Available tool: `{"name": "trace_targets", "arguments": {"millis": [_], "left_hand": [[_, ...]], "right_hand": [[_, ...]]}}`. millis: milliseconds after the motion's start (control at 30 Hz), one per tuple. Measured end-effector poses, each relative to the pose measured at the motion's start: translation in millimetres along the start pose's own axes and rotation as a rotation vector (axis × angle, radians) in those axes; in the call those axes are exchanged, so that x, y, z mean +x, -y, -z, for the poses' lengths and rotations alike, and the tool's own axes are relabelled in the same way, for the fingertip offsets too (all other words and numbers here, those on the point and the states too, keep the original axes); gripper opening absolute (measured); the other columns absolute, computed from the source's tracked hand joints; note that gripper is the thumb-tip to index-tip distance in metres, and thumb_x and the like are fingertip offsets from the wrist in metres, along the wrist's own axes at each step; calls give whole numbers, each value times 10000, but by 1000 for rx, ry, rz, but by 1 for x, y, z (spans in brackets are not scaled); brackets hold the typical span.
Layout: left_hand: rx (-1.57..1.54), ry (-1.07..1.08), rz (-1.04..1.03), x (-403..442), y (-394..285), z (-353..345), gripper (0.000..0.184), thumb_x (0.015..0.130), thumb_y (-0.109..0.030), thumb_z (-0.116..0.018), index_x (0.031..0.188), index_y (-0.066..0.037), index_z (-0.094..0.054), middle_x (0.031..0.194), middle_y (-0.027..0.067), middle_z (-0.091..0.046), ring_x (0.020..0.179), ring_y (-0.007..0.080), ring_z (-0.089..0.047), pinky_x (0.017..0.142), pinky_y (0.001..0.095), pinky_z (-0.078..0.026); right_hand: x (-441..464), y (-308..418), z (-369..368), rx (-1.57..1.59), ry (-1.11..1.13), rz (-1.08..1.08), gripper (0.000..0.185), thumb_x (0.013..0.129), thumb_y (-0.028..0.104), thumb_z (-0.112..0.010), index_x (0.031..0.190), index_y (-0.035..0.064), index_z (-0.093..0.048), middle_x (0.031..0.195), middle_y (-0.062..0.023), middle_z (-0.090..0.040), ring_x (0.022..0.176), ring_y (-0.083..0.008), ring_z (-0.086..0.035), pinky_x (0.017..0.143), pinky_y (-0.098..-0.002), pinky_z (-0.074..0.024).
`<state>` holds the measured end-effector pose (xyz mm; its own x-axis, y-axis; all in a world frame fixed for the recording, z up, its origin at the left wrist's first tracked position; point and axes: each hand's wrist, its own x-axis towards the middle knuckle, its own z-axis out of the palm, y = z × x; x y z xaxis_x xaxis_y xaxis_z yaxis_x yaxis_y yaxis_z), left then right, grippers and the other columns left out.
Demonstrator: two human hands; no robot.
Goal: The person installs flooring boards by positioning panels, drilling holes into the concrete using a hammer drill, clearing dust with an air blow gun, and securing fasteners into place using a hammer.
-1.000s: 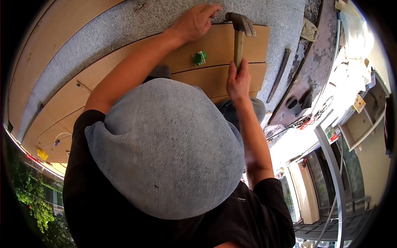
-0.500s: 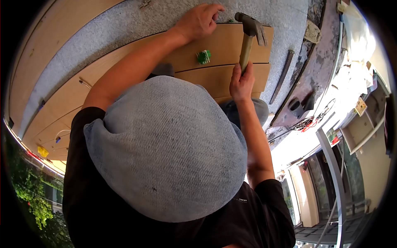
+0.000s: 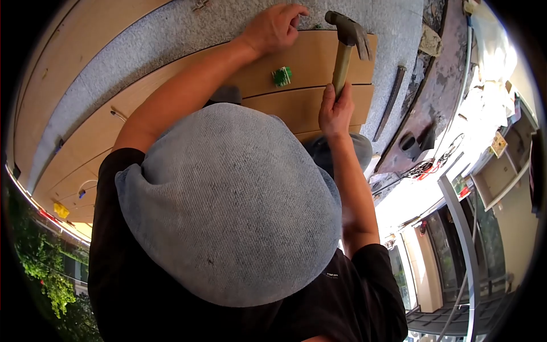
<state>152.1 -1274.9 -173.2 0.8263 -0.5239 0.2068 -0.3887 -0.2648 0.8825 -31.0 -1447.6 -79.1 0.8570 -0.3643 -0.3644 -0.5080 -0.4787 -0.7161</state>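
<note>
My right hand [image 3: 336, 114] is wrapped round the wooden handle of a claw hammer [image 3: 342, 60]. The hammer's dark head points away from me, above the far edge of the tan boards [image 3: 319, 54]. Over that same edge, to the left, is my left hand [image 3: 272, 27], its fingers curled and the index finger reaching right. What its fingertips hold, if anything, is hidden or too small to name. Between my arms a small green bundle with white bits [image 3: 282, 76] lies on the boards.
A denim cap [image 3: 233, 205] fills the middle of the view. Grey speckled floor [image 3: 154, 43] surrounds the boards. A dark flat bar [image 3: 390, 102] lies right of them, with a stone block [image 3: 430, 41] and tangled cables [image 3: 424, 168] beyond. Longer tan panels [image 3: 74, 37] lie at left.
The hammer head has moved slightly up and to the right with my right hand. My left hand stays nearly in place, and the green bundle has not been moved.
</note>
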Motion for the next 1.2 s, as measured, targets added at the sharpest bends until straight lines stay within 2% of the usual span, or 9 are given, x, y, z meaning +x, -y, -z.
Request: {"name": "trace_targets", "arguments": {"millis": [200, 267, 400, 500, 600, 667, 733, 833, 1200], "left_hand": [[94, 40, 57, -6, -1, -5, 314, 843, -47, -659, 1153, -67, -613, 872, 78, -683, 837, 273, -674, 734, 395, -560], [70, 54, 35, -4, 10, -5, 328, 816, -57, -663, 1136, -109, -612, 833, 66, -688, 801, 294, -681, 721, 410, -561], [59, -31, -21, -2, 12, -8, 351, 768, -26, -624, 1107, -115, -628, 765, 58, -609, 746, 280, -634, 684, 413, -548], [54, 6, 27, -8, 8, -11, 327, 780, -31, -628, 1096, -113, -631, 788, 56, -625, 776, 276, -646, 687, 410, -551], [43, 4, 20, -4, 10, -7, 294, 815, -25, -605, 1104, -66, -639, 807, 70, -608, 754, 270, -634, 703, 383, -548], [36, 8, 34, -4, 8, -7, 302, 810, -25, -603, 1106, -71, -640, 804, 68, -607, 754, 272, -634, 702, 383, -548], [52, -1, 5, 0, 12, -5, 306, 807, -24, -603, 1106, -72, -640, 805, 67, -607, 754, 270, -633, 700, 382, -547], [40, 13, 21, -6, 6, -8, 312, 790, -30, -615, 1094, -96, -633, 794, 60, -613, 756, 274, -638, 692, 393, -549], [65, 24, 9, -1, 11, -3, 332, 775, -38, -632, 1095, -122, -625, 783, 54, -619, 757, 280, -638, 698, 410, -554]], "right_hand": [[7, -12, -5, -211, 11, 13, 241, 1063, 256, -552, 1106, 20, -524, 697, -206, -592, 591, -375, -588, 545, -447, -437], [12, 8, 2, -101, 60, -47, 242, 1060, 257, -556, 1108, 23, -518, 735, -251, -609, 651, -467, -593, 573, -492, -453], [0, -8, -5, -32, -32, 37, 241, 1062, 252, -554, 1119, 20, -528, 740, -252, -610, 650, -474, -588, 569, -493, -451], [12, -21, -8, -203, 43, -5, 221, 1069, 227, -547, 1168, 30, -557, 687, -146, -582, 580, -260, -590, 539, -391, -440], [6, -7, 0, -98, 21, 20, 204, 1067, 216, -553, 1169, 39, -562, 682, -137, -572, 588, -252, -589, 552, -396, -447], [-2, -2, 3, -42, -6, 35, 205, 1064, 214, -558, 1168, 37, -566, 671, -138, -557, 573, -262, -571, 546, -392, -438], [0, -4, -2, -48, 7, 22, 185, 1043, 180, -567, 1137, 27, -523, 706, -203, -598, 620, -399, -610, 557, -463, -447], [15, -17, -1, -192, 55, 7, 204, 1062, 211, -552, 1163, 34, -554, 683, -155, -568, 576, -290, -571, 541, -406, -427], [11, -9, 1, -130, 53, 5, 225, 1064, 253, -554, 1058, 29, -531, 683, -208, -576, 582, -394, -550, 542, -460, -422]]}}
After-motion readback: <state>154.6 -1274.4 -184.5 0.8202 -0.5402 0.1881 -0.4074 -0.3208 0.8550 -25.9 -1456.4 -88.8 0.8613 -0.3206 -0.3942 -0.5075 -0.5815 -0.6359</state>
